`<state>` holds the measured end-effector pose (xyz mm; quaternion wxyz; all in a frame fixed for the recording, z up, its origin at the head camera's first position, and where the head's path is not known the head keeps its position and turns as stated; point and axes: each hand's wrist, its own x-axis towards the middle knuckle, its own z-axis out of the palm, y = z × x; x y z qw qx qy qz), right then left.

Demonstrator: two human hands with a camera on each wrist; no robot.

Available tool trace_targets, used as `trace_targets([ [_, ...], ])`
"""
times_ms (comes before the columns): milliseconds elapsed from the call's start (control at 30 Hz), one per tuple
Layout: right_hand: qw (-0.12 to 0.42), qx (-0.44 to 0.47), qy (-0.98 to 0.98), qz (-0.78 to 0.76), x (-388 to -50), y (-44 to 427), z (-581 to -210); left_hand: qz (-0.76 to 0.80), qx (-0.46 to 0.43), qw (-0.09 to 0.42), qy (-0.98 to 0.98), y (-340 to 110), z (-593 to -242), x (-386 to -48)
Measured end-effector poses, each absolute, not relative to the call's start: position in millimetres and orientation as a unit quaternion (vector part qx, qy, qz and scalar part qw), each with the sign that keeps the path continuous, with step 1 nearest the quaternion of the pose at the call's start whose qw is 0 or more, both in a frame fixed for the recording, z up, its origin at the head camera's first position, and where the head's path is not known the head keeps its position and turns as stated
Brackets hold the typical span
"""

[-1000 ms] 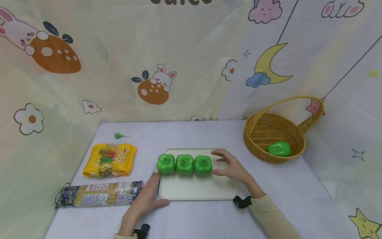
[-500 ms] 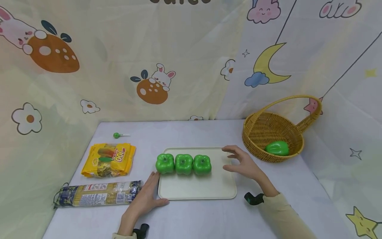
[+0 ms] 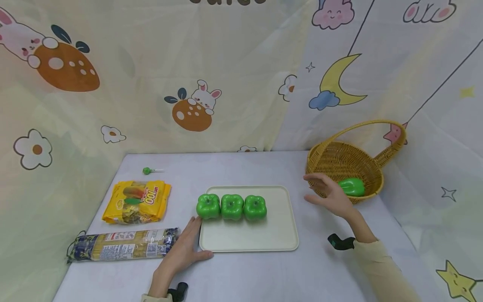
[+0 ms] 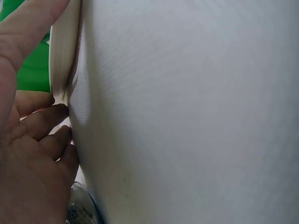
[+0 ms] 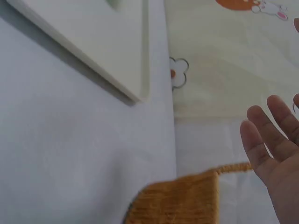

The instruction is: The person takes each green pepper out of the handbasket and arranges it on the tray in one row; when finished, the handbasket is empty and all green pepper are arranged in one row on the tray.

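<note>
Three green bell peppers (image 3: 232, 207) stand in a row along the upper left part of a pale tray (image 3: 249, 237). My left hand (image 3: 184, 246) rests at the tray's left edge, thumb by the front corner and fingertips touching its side. With nothing in its fingers, my right hand (image 3: 332, 196) hovers in front of a wicker basket (image 3: 339, 155) and hides part of its rim. Inside the basket lies another green bell pepper (image 3: 354, 186), partly covered by that hand. In the right wrist view the fingers (image 5: 264, 128) are spread apart, above the basket (image 5: 180, 200).
On the left lie a long clear packet of noodles (image 3: 126, 244), a yellow snack bag (image 3: 137, 202) and a green lollipop (image 3: 148, 170). The white-covered table (image 3: 249, 277) meets a printed cloth backdrop (image 3: 241, 75). The basket's tall handle (image 3: 371, 122) arches upward at the right.
My right hand has moved right, from beside the rightmost pepper on the tray to the front of the basket. The left hand and the peppers stay put.
</note>
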<state>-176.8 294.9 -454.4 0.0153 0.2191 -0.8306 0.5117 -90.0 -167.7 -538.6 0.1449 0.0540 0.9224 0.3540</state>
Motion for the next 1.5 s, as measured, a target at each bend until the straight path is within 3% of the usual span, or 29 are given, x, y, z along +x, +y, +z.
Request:
trace_targets([
  [600, 0.076, 0.144, -0.845, 0.509, -185.0, 356.5, -424.6, 0.351, 0.053, 0.151, 0.923, -167.5, -539.0, -90.3],
  [1167, 0.056, 0.008, -0.901, 0.431, -191.9, 406.9, -426.0, 0.351, 0.055, 0.152, 0.922, -168.1, -537.1, -90.2],
  [1500, 0.043, -0.021, -0.914, 0.403, -192.7, 423.9, -432.2, 0.350, 0.055, 0.153, 0.923, -168.1, -537.7, -90.2],
])
